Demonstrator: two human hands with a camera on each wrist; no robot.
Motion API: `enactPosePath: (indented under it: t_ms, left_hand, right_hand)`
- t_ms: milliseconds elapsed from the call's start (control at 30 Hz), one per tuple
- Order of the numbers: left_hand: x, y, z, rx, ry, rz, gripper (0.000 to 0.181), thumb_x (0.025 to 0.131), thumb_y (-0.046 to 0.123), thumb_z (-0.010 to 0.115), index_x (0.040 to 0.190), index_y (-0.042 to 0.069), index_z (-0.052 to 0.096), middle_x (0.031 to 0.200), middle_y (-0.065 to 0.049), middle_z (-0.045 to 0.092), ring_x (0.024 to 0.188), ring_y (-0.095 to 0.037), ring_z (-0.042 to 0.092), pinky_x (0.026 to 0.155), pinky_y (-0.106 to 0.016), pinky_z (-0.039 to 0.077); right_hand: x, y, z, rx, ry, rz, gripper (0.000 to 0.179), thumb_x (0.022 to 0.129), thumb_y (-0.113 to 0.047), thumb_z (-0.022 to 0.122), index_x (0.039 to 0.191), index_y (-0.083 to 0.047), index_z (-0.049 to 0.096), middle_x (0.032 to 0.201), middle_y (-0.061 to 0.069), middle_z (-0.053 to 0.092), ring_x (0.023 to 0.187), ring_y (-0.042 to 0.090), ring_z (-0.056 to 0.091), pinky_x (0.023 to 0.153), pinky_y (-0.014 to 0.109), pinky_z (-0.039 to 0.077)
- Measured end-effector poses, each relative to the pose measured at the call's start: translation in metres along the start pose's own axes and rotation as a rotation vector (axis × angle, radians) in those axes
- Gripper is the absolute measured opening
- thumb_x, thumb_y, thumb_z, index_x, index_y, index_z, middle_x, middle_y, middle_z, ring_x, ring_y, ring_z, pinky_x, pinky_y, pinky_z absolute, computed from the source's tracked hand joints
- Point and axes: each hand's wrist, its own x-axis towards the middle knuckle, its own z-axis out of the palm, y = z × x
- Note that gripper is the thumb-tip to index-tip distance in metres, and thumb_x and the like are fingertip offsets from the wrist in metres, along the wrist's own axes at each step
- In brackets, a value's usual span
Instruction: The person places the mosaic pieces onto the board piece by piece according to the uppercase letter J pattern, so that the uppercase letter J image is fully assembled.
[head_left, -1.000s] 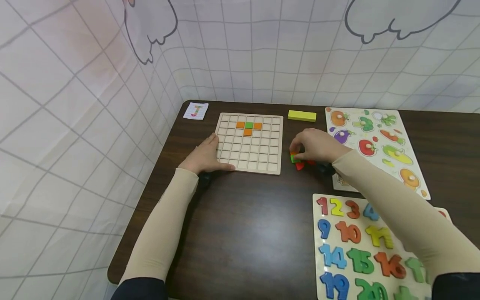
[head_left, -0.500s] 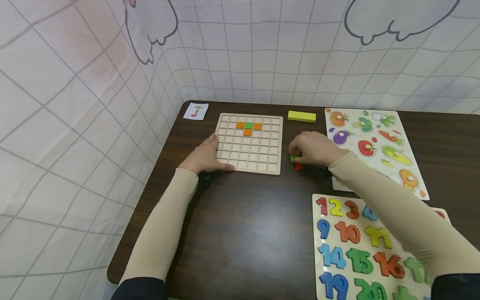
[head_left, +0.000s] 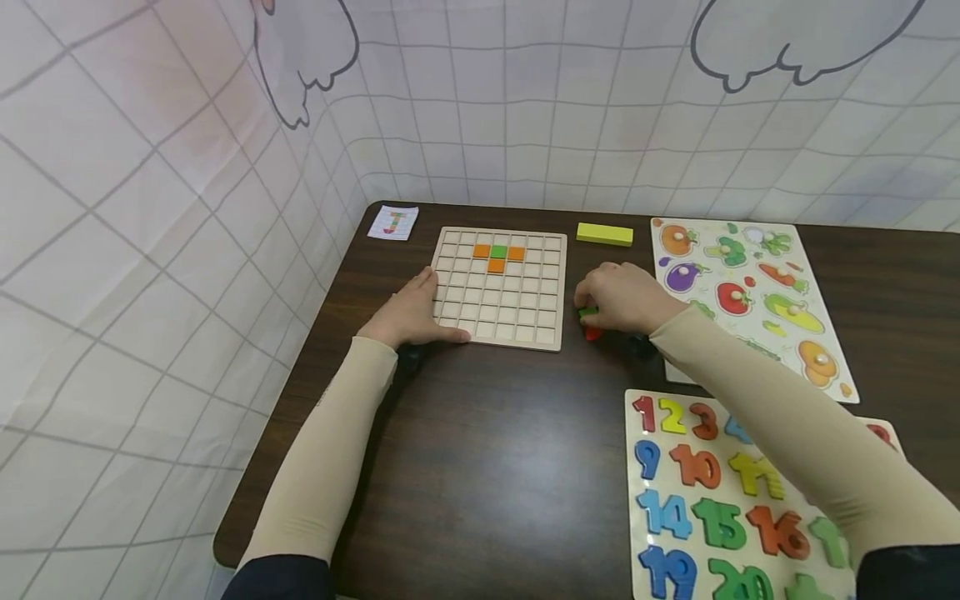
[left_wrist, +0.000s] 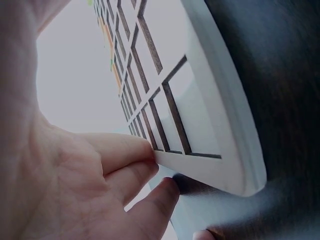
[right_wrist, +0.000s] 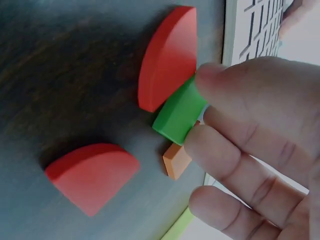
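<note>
My left hand [head_left: 408,315] rests along the left edge of a pale wooden grid board [head_left: 517,318], its thumb by the near corner. In the left wrist view, fingers [left_wrist: 135,155] touch the board's side. Orange and green square tiles [head_left: 498,251] sit in the board's upper cells. Right of the board, my right hand [head_left: 624,297] pinches a green block [right_wrist: 180,112] between thumb and fingers, low over the table. In the right wrist view, a red quarter-round block [right_wrist: 170,62] touches or nearly touches it. Another red block [right_wrist: 95,175] and an orange block [right_wrist: 177,160] lie close by.
A yellow bar [head_left: 604,234] lies beyond the right hand. A vegetable picture board [head_left: 742,275] and a number puzzle board [head_left: 705,508] lie to the right. A small card with a J [head_left: 392,222] is at the back left corner. White grid-patterned fabric surrounds the table.
My right hand has shifted slightly left and down over the blocks; an orange piece visible by its fingertips before is hidden in the head view. The left hand and board stay put.
</note>
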Motion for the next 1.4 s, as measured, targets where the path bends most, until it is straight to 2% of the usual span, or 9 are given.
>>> enactPosePath:
  t_ms: [133,300,500,633,767,1000,1133,1300,1400]
  left_hand:
    - [0.0,0.001,0.001,0.002,-0.002,0.003,0.13,0.077,0.065,0.082,0.165,-0.003,0.014,0.175,-0.02,0.01,0.163,-0.037,0.016,0.129,-0.054,0.028]
    - [-0.001,0.001,0.0,-0.003,0.002,-0.001,0.13,0.077,0.065,0.082,0.165,-0.002,0.014,0.175,-0.02,0.01,0.163,-0.036,0.015,0.129,-0.054,0.027]
    - [-0.001,0.0,-0.001,-0.002,0.002,-0.004,0.13,0.077,0.065,0.082,0.165,-0.002,0.014,0.175,-0.02,0.01,0.163,-0.037,0.015,0.129,-0.054,0.028]
    - [-0.001,-0.001,-0.001,0.001,-0.002,-0.004,0.13,0.078,0.064,0.082,0.165,-0.003,0.013,0.175,-0.02,0.009,0.163,-0.036,0.014,0.129,-0.054,0.027]
    - [-0.001,-0.001,0.0,0.001,-0.002,-0.005,0.13,0.078,0.065,0.081,0.165,-0.002,0.013,0.176,-0.019,0.009,0.164,-0.035,0.014,0.13,-0.054,0.026]
    - [0.001,-0.002,0.002,0.002,-0.003,-0.006,0.13,0.078,0.067,0.081,0.166,-0.001,0.013,0.176,-0.018,0.01,0.164,-0.035,0.013,0.129,-0.057,0.026]
    - [0.0,-0.002,0.002,-0.01,-0.001,-0.006,0.13,0.077,0.066,0.082,0.165,-0.001,0.015,0.176,-0.018,0.011,0.164,-0.033,0.013,0.13,-0.055,0.024]
    - [-0.001,-0.001,0.0,-0.008,0.006,-0.012,0.13,0.076,0.066,0.082,0.165,-0.001,0.015,0.176,-0.017,0.011,0.164,-0.032,0.013,0.13,-0.055,0.024]
    - [-0.001,-0.001,0.001,-0.005,0.002,-0.017,0.13,0.077,0.067,0.082,0.166,0.0,0.015,0.176,-0.016,0.011,0.164,-0.031,0.013,0.13,-0.055,0.024]
  right_hand:
    - [-0.001,0.004,-0.001,0.011,0.0,-0.006,0.022,0.086,-0.017,0.08,0.108,-0.011,0.081,0.109,0.008,0.079,0.105,0.028,0.067,0.096,0.051,0.056]
    - [-0.005,0.011,0.0,0.003,0.023,-0.069,0.024,0.085,-0.008,0.08,0.109,-0.009,0.081,0.111,0.011,0.077,0.105,0.031,0.068,0.095,0.052,0.057]
    - [-0.004,0.014,0.003,-0.022,0.075,-0.114,0.023,0.084,-0.012,0.084,0.106,-0.01,0.081,0.107,0.01,0.075,0.103,0.031,0.066,0.093,0.051,0.058]
    - [-0.001,0.014,0.004,-0.041,0.09,-0.102,0.022,0.084,-0.016,0.084,0.105,-0.013,0.082,0.106,0.008,0.075,0.101,0.03,0.066,0.088,0.05,0.057]
    - [0.005,0.013,0.003,-0.046,0.094,-0.052,0.021,0.084,-0.02,0.082,0.105,-0.015,0.082,0.106,0.006,0.077,0.1,0.03,0.064,0.086,0.05,0.056]
    - [0.024,0.002,0.0,0.004,0.135,-0.024,0.018,0.085,-0.022,0.08,0.102,-0.016,0.083,0.097,0.003,0.08,0.095,0.028,0.064,0.084,0.048,0.054]
    - [0.04,-0.011,-0.002,0.033,0.151,-0.03,0.02,0.085,-0.024,0.082,0.102,-0.015,0.083,0.099,0.002,0.081,0.097,0.028,0.065,0.089,0.048,0.054]
    - [0.06,-0.028,-0.005,0.054,0.155,-0.033,0.023,0.087,-0.023,0.08,0.108,-0.014,0.083,0.104,0.005,0.081,0.103,0.031,0.064,0.087,0.048,0.056]
    - [0.071,-0.037,-0.005,0.077,0.144,-0.038,0.025,0.088,-0.022,0.079,0.111,-0.013,0.083,0.106,0.006,0.082,0.107,0.031,0.066,0.095,0.049,0.055]
